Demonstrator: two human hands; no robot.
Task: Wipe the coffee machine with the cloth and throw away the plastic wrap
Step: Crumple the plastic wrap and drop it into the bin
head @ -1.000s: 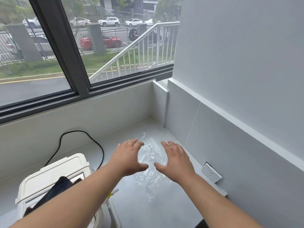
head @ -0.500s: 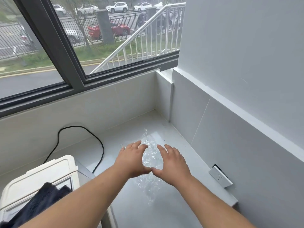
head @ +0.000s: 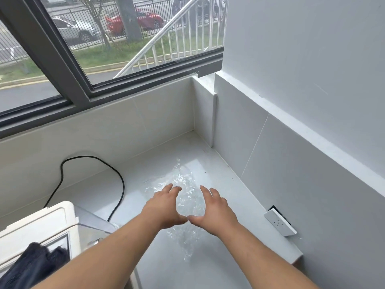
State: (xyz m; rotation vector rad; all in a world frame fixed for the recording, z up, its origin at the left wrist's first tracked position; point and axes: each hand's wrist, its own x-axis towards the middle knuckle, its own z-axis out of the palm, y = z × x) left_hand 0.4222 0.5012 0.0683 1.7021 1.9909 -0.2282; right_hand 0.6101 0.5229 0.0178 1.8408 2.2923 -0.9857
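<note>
The plastic wrap [head: 183,197], clear and crumpled, lies spread on the white counter [head: 218,176] in the corner below the window [head: 125,49], reaching from near the back wall toward the counter's front edge. Both hands are laid palm-down over the wrap's middle. The left hand [head: 163,207] has its fingers spread and slightly curled, not closed on anything; the right hand [head: 214,207] is likewise spread open, and the two thumb tips touch or nearly touch above the wrap. Whether the palms press the film cannot be told. Left of the wrap stands the white coffee machine [head: 41,228], only partly in view, with a dark cloth [head: 31,265] draped over its near side. A black power cord [head: 118,184] loops across the counter between the machine and the wrap. Right of the wrap, a white wall socket [head: 280,224] sits low on the grey side wall.
</note>
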